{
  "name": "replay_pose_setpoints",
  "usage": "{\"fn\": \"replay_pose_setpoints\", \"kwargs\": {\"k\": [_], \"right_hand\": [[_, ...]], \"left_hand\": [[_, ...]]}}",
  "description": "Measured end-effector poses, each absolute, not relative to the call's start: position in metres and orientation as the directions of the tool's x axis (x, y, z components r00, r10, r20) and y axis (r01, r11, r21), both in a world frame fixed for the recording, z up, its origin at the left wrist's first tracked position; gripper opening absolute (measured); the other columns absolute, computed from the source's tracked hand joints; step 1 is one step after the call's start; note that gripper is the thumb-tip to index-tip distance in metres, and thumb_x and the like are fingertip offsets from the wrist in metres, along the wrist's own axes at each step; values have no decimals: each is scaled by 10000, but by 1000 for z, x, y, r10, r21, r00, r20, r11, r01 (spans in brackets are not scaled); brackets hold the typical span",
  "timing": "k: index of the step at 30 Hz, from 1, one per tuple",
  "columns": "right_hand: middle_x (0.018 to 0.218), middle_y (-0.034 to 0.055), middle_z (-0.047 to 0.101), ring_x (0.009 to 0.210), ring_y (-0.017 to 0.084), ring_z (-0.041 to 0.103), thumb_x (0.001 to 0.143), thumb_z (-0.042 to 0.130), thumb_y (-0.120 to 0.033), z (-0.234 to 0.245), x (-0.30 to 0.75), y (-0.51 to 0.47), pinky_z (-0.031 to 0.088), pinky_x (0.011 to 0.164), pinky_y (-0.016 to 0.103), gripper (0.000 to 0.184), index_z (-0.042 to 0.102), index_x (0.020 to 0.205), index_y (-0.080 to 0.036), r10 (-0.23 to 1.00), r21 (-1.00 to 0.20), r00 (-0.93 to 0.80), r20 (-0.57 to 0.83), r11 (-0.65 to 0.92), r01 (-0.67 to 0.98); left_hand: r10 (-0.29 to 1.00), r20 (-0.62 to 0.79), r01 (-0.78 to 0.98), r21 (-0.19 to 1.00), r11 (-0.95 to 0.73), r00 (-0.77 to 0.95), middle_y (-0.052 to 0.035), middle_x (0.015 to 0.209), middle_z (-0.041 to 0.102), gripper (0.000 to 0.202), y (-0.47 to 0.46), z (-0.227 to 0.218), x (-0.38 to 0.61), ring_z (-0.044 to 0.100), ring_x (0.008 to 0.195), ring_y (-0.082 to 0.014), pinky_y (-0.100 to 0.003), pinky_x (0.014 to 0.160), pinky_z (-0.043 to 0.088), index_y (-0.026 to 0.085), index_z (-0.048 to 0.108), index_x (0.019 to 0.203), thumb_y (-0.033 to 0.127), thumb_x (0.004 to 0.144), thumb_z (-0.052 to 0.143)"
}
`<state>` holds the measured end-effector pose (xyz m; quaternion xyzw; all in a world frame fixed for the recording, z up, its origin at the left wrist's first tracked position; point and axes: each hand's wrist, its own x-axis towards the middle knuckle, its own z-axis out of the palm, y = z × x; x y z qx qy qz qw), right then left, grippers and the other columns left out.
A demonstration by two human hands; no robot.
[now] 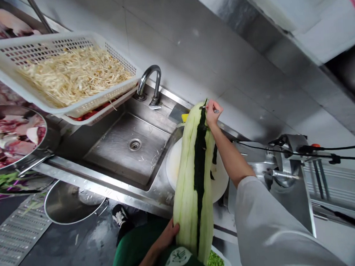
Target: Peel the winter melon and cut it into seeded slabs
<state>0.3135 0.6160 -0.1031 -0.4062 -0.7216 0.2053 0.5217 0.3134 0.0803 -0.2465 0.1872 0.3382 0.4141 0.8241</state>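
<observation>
A long winter melon, mostly peeled to pale green, lies over a round white cutting board and extends toward my body. One dark strip of skin still runs along its upper face. At the far end my right hand is closed on a peeler, whose metal head rests against the dark strip. My left hand grips the near left side of the melon, fingers partly hidden beneath it. Bits of dark peel lie on the board to the right.
Left of the board is a steel sink with a faucet. White baskets of bean sprouts and something red stand beyond it. A pot of raw meat is far left, a metal bowl below, a machine right.
</observation>
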Motion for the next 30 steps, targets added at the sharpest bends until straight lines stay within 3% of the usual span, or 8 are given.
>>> {"fn": "replay_pose_setpoints", "kwargs": {"k": [2, 6, 16, 20, 23, 25, 28, 30], "right_hand": [[572, -55, 406, 551, 116, 414, 1017, 467, -743, -101, 315, 600, 358, 570, 265, 632, 495, 644, -234, 775, -702, -75, 628, 605, 376], [564, -48, 432, 529, 120, 427, 1014, 481, -742, -97, 319, 562, 358, 557, 279, 634, 516, 640, -231, 744, -680, -57, 666, 637, 363], [615, -19, 498, 563, 154, 499, 1054, 484, -648, -101, 349, 440, 428, 586, 309, 555, 522, 677, -242, 780, -706, -44, 625, 588, 393], [631, -1, 516, 576, 169, 521, 1066, 486, -603, -103, 352, 401, 440, 596, 329, 533, 511, 672, -246, 762, -691, -50, 645, 611, 387], [642, 7, 533, 575, 174, 526, 1076, 497, -548, -104, 354, 378, 420, 571, 331, 491, 513, 689, -246, 760, -686, -67, 647, 618, 385], [641, 8, 539, 567, 172, 524, 1084, 498, -504, -106, 357, 364, 403, 561, 331, 473, 498, 687, -246, 761, -681, -79, 644, 618, 392], [645, 6, 549, 554, 167, 522, 1087, 508, -452, -108, 363, 342, 392, 548, 327, 443, 501, 696, -244, 762, -672, -85, 642, 612, 417], [644, 5, 552, 557, 173, 540, 1083, 509, -443, -111, 369, 326, 416, 553, 329, 425, 505, 705, -247, 762, -674, -66, 644, 606, 422]], "left_hand": [[807, -464, -554, 588, 589, 366, -27, 1496, 676, 1236, 79, -247, 315, 391, 1583, -442, -510, 1300, 282, 538, 611, 1505, 1080, 394, 601], [832, -447, -547, 628, 553, 328, -45, 1518, 662, 1160, 78, -251, 317, 377, 1603, -399, -469, 1310, 287, 488, 618, 1512, 1066, 507, 575], [829, -422, -626, 547, 555, 366, -47, 1394, 730, 959, 73, -257, 318, 587, 1429, -456, -591, 1217, 411, 478, 717, 1366, 984, 552, 692], [825, -443, -578, 591, 563, 351, -105, 1516, 650, 1056, 79, -250, 286, 570, 1451, -428, -637, 1201, 446, 371, 609, 1518, 899, 622, 792], [791, -569, -492, 635, 596, 225, -191, 1574, 582, 1104, 109, -237, 246, 616, 1389, -420, -635, 1095, 541, 270, 460, 1627, 910, 758, 690], [814, -581, -425, 730, 536, 28, -219, 1548, 596, 1041, 143, -223, 220, 615, 1381, -419, -611, 1082, 553, 209, 526, 1561, 900, 794, 659], [909, -280, -208, 953, 222, -308, -226, 1452, 661, 793, 198, -190, 198, 599, 1399, -390, -589, 1187, 476, 150, 681, 1350, 796, 894, 628], [947, 76, 4, 997, -79, -312, -200, 1466, 663, 587, 226, -161, 201, 576, 1441, -346, -577, 1260, 399, 165, 704, 1339, 634, 1018, 562]]}}
